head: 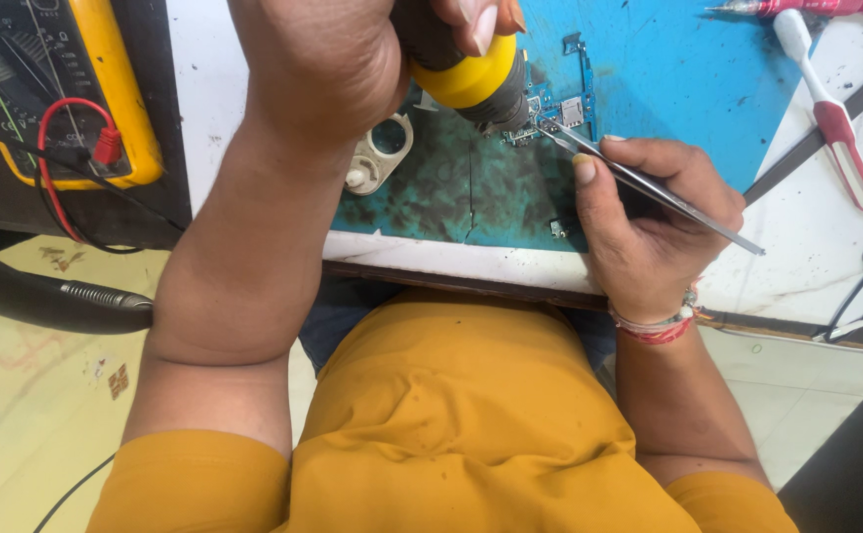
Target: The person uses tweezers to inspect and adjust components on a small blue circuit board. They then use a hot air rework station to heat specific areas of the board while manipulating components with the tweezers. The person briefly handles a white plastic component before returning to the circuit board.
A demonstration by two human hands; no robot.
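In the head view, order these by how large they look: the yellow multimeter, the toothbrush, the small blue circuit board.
1. Yellow multimeter, though the frame edge cuts it off.
2. Toothbrush, long but thin.
3. Small blue circuit board, partly hidden by the tool in the left hand.

We grip the yellow-collared hot-air tool [471,74] in the left hand [323,69]. With the right hand [649,222] we hold tweezers [649,188] against the small circuit board [560,114] on the blue mat [668,69].
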